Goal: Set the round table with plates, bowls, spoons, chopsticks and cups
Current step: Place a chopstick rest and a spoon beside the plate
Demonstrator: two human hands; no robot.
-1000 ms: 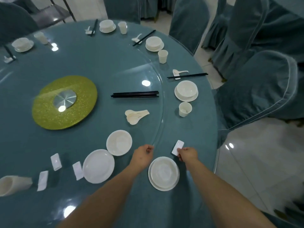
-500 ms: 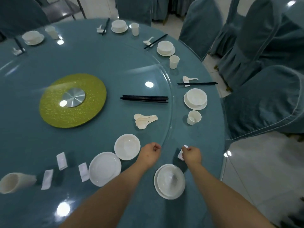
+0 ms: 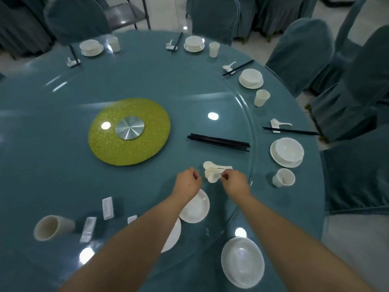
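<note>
My right hand (image 3: 233,183) pinches the handle of a white spoon in the small pile of spoons (image 3: 211,171) on the glass turntable. To the left of the pile my left hand (image 3: 188,182) is curled and holds nothing. Behind the pile lies a bundle of black chopsticks (image 3: 219,142). A plate with a bowl on it (image 3: 224,264) sits at the near table edge. A loose bowl (image 3: 196,208) and a plate (image 3: 174,233) lie under my left arm. My arm hides the chopstick rest that my right hand held.
Three white chopstick rests (image 3: 107,207) and a stack of cups on its side (image 3: 51,227) lie at the near left. Finished settings ring the far and right edge, such as a bowl on a plate (image 3: 273,153) and a cup (image 3: 284,178). A green disc (image 3: 105,144) marks the centre. Covered chairs (image 3: 355,171) stand close.
Both hands have moved forward from the near setting to the spoon pile. The right hand no longer holds the chopstick rest and now pinches a spoon handle. The view has tilted up.
</note>
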